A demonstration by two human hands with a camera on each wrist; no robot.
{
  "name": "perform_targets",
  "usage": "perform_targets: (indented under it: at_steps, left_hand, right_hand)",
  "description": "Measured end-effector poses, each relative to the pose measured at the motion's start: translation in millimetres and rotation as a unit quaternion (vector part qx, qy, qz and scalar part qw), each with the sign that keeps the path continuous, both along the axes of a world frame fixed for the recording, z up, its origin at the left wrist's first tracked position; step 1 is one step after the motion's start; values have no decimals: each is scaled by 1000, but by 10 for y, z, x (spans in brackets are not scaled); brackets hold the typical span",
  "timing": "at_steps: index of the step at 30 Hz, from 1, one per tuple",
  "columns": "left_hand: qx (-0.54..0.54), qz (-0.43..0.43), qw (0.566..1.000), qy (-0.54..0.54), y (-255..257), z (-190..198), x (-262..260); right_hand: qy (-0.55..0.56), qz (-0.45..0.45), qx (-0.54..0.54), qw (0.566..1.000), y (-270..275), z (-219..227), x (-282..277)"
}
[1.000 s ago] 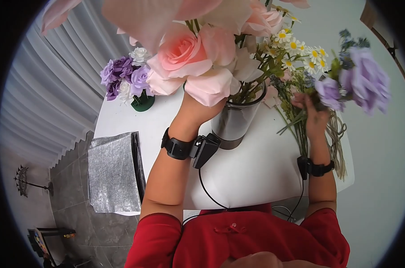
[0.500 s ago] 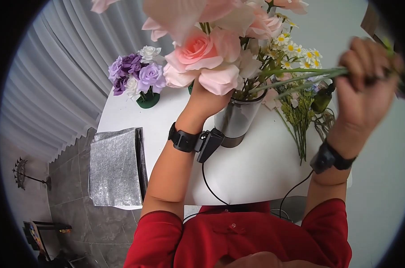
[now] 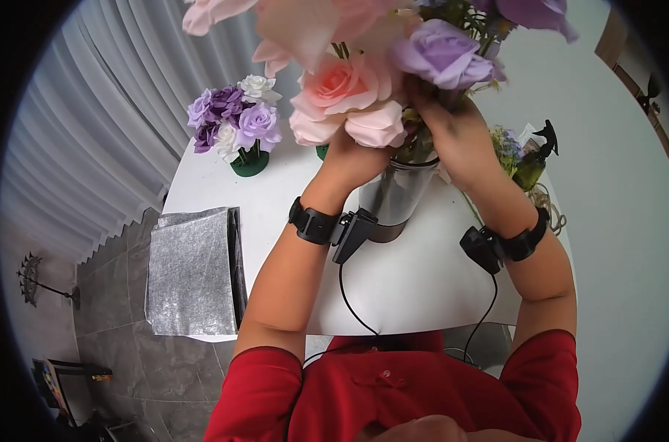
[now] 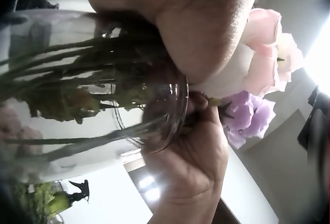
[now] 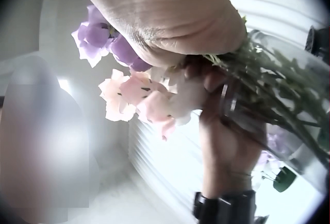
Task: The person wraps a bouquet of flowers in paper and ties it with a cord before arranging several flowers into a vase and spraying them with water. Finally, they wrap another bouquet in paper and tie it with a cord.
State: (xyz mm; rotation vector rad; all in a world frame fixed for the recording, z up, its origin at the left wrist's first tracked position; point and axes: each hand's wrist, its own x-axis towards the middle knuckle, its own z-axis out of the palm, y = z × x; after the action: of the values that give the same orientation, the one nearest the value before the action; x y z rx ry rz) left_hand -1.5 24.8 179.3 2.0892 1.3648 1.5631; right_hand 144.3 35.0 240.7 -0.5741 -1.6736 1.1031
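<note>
A clear glass vase with a dark base band stands on the table, green stems reaching down inside it. At its mouth my left hand grips the stems below large pink roses, its fingers mostly hidden by the blooms. My right hand holds the stems of purple roses over the vase opening, close beside the left hand. Through the glass in the left wrist view, a stem runs from the right hand down into the vase.
On the white table, purple and white roses stand in a green base at left. Grey sheets overhang the left edge. At right are a green spray bottle, loose greenery and twine.
My right hand lifted the purple roses from the right side of the table, swung them up and out, then brought them left to the vase mouth. My left hand stayed at the vase.
</note>
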Motion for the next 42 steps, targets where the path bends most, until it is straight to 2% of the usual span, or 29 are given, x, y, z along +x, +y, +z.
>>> perform_targets:
  at_steps: [1,2,3,4,5,6,7,9,10,12,13,14,16,18,19,22,23,24,27,29,32,33,36,37,38,40,42]
  left_hand:
    - [-32,-3,999,-11,-22,20,1]
    - [-31,0,999,-13,-22,6,0]
    - [-10,-3,1000,-23,-19,-17,10]
    - [11,-8,999,-32,-17,-28,19]
    - [7,10,999,49,-49,-33,-30]
    - [7,9,999,50,-28,-79,-43]
    - [8,29,997,69,15,-163,-62]
    - [-13,75,994,75,40,-163,-52]
    - [-12,77,994,75,31,-141,-42]
    - [19,26,999,33,15,-127,-19]
    - [74,9,997,-2,83,-188,-18]
    - [75,8,997,-2,115,-206,-18]
    - [92,-14,996,-2,127,-191,-24]
    - [68,-34,996,42,155,-168,-60]
    - [62,-28,997,36,105,-120,-45]
    - [65,-21,998,9,79,-157,-42]
    - [75,-23,997,-13,82,-177,-45]
    - [75,-22,997,-13,74,-170,-46]
    - [64,-28,997,-17,72,-152,-58]
    - [-36,-26,999,-29,71,-169,-85]
    - [-46,-71,992,-92,122,-275,-97]
    - [-48,-70,992,-92,142,-291,-84]
    - [-5,-27,995,-94,172,-290,-70]
    - [25,-65,996,-48,152,-263,-106]
    - [56,-104,993,-3,141,-249,-132]
    - [93,-91,991,22,145,-260,-167]
    - [170,-55,981,68,137,-265,-179]
  right_hand:
    - [-62,-19,141,988,116,-123,36]
    - [-122,-37,279,952,250,-225,118]
    - [-197,-74,406,889,258,-209,163]
    - [-193,-14,267,944,190,-245,219]
    - [-283,-19,252,925,119,-232,303]
    - [-370,-24,234,899,65,-189,374]
    - [-370,-25,233,899,168,-271,538]
    - [-321,-36,310,894,444,-497,895]
    - [-204,16,346,916,268,-351,816]
    - [-225,12,279,933,218,-145,930]
    - [-225,-16,256,940,193,-91,917]
    - [-224,-44,232,946,153,-38,875]
    - [-275,-94,51,955,-1,127,674]
    - [-399,-92,210,888,224,-119,726]
    - [-352,-80,333,871,282,-227,653]
    - [-349,-86,330,873,287,-155,635]
    - [-311,-72,88,944,231,-102,623]
    - [-311,-71,88,944,219,-107,627]
    - [-283,-107,128,944,295,-177,655]
    - [-217,-82,151,961,466,-349,715]
    - [-262,-106,101,954,372,-242,618]
    - [-277,-94,359,886,462,-288,640]
    - [-301,-64,302,903,587,-355,570]
    - [-290,-21,255,922,451,-222,561]
    - [-290,-23,253,923,516,-249,587]
    - [-298,-18,360,884,736,-285,620]
    - [-304,-7,353,885,789,-261,607]
